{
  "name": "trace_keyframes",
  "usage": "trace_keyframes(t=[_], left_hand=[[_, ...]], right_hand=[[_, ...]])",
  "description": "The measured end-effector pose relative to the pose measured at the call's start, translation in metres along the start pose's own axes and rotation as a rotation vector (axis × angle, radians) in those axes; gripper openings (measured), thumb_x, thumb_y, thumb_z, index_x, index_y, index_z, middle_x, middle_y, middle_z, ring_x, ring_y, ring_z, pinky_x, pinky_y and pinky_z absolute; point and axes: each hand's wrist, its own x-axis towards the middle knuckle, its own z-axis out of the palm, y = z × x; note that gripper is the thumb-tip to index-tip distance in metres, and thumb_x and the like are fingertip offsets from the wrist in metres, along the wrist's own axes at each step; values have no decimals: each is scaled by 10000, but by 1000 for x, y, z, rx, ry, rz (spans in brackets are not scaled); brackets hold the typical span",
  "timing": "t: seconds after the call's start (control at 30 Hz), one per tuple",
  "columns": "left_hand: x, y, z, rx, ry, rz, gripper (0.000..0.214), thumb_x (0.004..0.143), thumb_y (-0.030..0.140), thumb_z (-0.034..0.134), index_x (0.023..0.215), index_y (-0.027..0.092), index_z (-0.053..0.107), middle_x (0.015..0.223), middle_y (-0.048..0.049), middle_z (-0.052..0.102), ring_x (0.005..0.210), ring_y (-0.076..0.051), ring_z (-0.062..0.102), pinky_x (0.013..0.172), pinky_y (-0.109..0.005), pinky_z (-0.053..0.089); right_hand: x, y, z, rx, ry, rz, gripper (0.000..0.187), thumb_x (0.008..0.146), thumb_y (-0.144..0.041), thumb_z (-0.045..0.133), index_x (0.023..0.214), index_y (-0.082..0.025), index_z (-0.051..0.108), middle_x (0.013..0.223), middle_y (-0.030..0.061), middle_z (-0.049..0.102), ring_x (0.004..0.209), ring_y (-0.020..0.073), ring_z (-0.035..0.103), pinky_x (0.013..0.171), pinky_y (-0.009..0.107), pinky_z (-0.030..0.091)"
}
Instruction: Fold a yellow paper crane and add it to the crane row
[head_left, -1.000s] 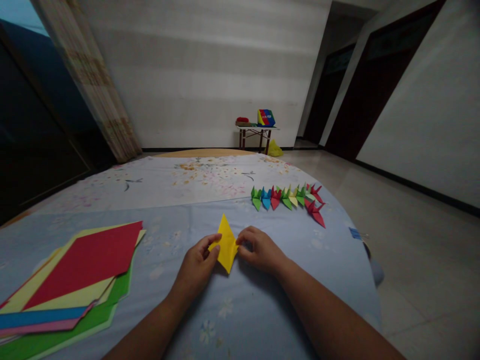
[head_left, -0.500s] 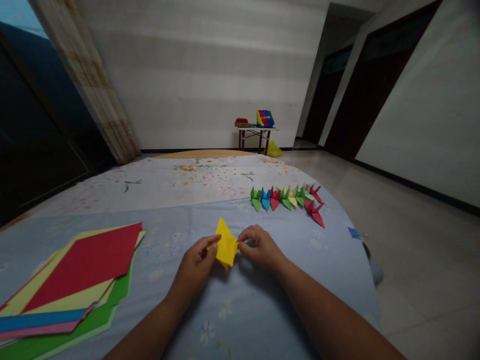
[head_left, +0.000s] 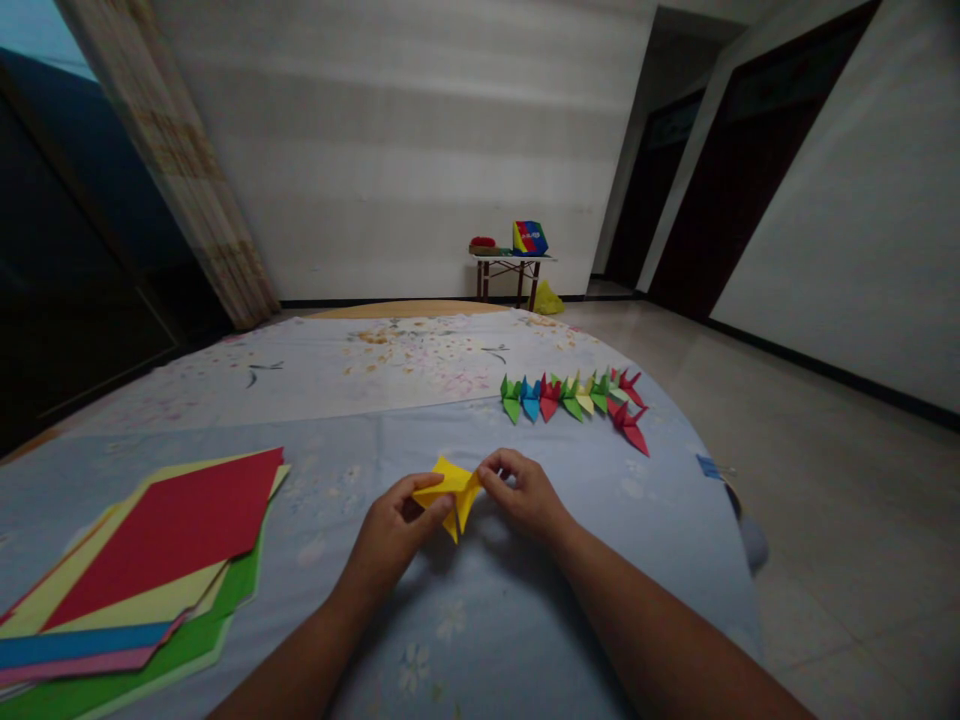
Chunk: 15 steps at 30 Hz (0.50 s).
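A folded piece of yellow paper (head_left: 453, 487) hovers just above the blue flowered cloth (head_left: 525, 620) at the middle of the table. My left hand (head_left: 391, 535) pinches its left side with thumb and fingers closed. My right hand (head_left: 523, 492) pinches its right tip. The upper flap is bent down and forward, so the piece looks low and wide. Both forearms reach in from the bottom edge.
A fanned stack of coloured paper sheets (head_left: 150, 560), red on top, lies at the left. A row of several folded paper cranes (head_left: 574, 397) sits beyond my right hand. A white flowered cloth (head_left: 360, 360) covers the far half. The table's right edge drops to a tiled floor.
The yellow piece's upright point has been folded down between my fingers; it stood tall a second ago and is now low and flat. Both hands stayed nearly in place.
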Motion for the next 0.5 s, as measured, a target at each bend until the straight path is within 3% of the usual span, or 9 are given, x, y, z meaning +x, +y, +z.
trace_keyframes(t=[0.17, 0.27, 0.37, 0.5], left_hand=[[5, 2, -2, -209, 5, -20, 396, 561, 276, 697, 932, 142, 663, 879, -79, 701, 767, -221, 654, 693, -323, 505], [6, 2, -2, -291, 15, -42, 396, 534, 247, 701, 913, 137, 663, 903, -89, 705, 800, -230, 662, 719, -329, 512], [4, 3, 0, -271, 28, -58, 386, 537, 258, 701, 898, 126, 663, 826, -81, 716, 743, -226, 672, 696, -328, 518], [0, 4, 1, -170, 31, -1, 332, 562, 264, 675, 868, 135, 679, 835, -78, 710, 735, -222, 669, 684, -321, 520]], right_hand=[[-1, 0, -1, -17, -15, -180, 90, 802, -208, 526, 819, -193, 613, 784, 28, 621, 769, 145, 541, 708, 274, 439], [-2, 2, 0, -52, -39, -328, 182, 778, -150, 526, 935, -210, 599, 882, 45, 626, 868, 165, 536, 807, 323, 436], [-3, 4, 2, -70, -51, -406, 317, 738, -130, 552, 1041, -219, 575, 1010, 70, 595, 972, 182, 514, 866, 354, 429], [-4, 8, 5, -103, -55, -396, 339, 734, -152, 582, 1064, -228, 584, 1070, 81, 560, 1027, 189, 492, 891, 364, 427]])
